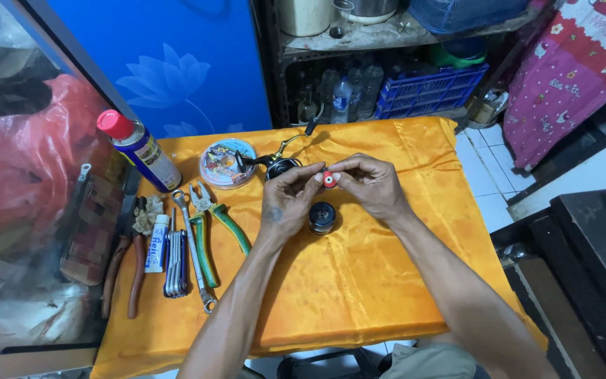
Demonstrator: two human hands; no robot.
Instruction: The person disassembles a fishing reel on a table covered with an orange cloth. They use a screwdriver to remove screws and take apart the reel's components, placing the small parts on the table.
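Table: a small table under an orange satin cloth [359,281] carries everything; the cloth lies wrinkled and glossy.
Spray can: a blue and yellow can with a red cap [138,149] lies tilted at the cloth's far left corner.
Line spool: a round clear spool [224,163] lies flat next to the can, holding a coil of fishing line inside.
Reel body: a black fishing reel with its handle [275,163] sits just beyond the hands, touching the spool's edge.
Tools: green-handled pliers [208,235], a wrench [194,263], a folding key set [174,263], a small white tube [157,243] and brown-handled pliers [124,270] lie in a row at the left.
Black cylinder: a dark round reel part [322,217] stands on the cloth directly below the hands, open end up; what is in it cannot be made out.
Left hand: the left hand [285,200] pinches the small part from its side, fingertips pressed together.
Right hand: the right hand [373,184] pinches the same part from the opposite side.
Red part: a small red and white round piece [329,180] is held in the air between both hands, above the black cylinder.
Risk: the tiny piece looks easy to lose; a slip of the fingertips could send it sliding down the slick cloth and off the table.
Risk, second: a forearm brushing the black cylinder could tip it over.
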